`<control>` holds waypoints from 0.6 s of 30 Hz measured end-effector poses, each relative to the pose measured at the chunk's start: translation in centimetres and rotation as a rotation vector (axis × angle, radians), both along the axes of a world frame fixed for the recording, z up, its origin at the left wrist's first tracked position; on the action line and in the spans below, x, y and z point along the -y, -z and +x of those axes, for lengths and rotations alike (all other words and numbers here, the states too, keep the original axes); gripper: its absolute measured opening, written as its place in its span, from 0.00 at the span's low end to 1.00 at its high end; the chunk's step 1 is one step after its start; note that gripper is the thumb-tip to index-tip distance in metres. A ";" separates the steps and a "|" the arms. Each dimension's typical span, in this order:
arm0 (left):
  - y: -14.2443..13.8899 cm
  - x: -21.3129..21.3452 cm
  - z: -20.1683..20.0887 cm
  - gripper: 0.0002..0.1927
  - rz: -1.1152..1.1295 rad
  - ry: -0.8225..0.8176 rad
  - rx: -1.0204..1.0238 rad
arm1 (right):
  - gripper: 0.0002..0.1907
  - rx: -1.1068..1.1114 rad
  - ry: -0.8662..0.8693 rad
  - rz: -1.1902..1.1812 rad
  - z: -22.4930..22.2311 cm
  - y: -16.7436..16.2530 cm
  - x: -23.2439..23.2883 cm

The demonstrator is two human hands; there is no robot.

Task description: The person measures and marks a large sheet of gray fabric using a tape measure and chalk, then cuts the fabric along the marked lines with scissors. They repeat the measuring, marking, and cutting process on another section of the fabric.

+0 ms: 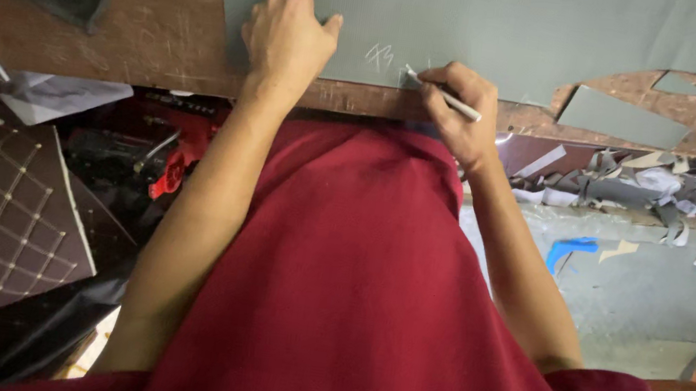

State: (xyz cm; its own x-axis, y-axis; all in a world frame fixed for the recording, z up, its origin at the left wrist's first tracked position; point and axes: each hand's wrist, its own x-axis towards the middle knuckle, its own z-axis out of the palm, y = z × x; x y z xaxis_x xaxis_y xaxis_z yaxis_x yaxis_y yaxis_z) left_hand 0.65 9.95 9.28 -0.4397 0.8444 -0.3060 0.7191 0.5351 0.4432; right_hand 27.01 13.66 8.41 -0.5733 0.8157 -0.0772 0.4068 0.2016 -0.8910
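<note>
Left hand [287, 31]: spread flat, fingers open, pinning large grey fabric sheet [514, 25] on scratched brown wooden table [163, 37]
Right hand [459, 112]: pinched closed around thin white marking pen [442, 94], tip at sheet's near edge
Risk: sheet sliding under weak pressure, smearing marks

packages: none in view
labels: none in view
signs: none in view
screens: none in view
nearest to a marking: small white handwritten chalk strokes on the grey sheet [513, 29], far centre of the scene; they are drawn straight on the material, with no sticker or tag under them
</note>
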 end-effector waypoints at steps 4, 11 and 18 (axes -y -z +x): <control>0.4 0.1 0.0 0.32 -0.014 0.019 0.004 | 0.10 0.005 -0.014 0.010 0.2 0.5 0.0; 0.7 0.1 0.2 0.32 0.040 0.032 -0.012 | 0.08 -0.150 0.148 -0.205 1.6 1.8 -0.3; -0.7 -0.9 0.6 0.40 -0.052 0.006 0.023 | 0.07 -0.103 0.150 -0.149 2.8 1.9 -1.6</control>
State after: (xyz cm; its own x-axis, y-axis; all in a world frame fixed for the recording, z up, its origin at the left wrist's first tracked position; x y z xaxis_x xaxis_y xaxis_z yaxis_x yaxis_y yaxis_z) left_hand 1.20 10.81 9.99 -0.4267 0.8300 -0.3592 0.7125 0.5531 0.4318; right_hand 29.77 15.24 6.46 -0.4573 0.8765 -0.1505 0.3272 0.0084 -0.9449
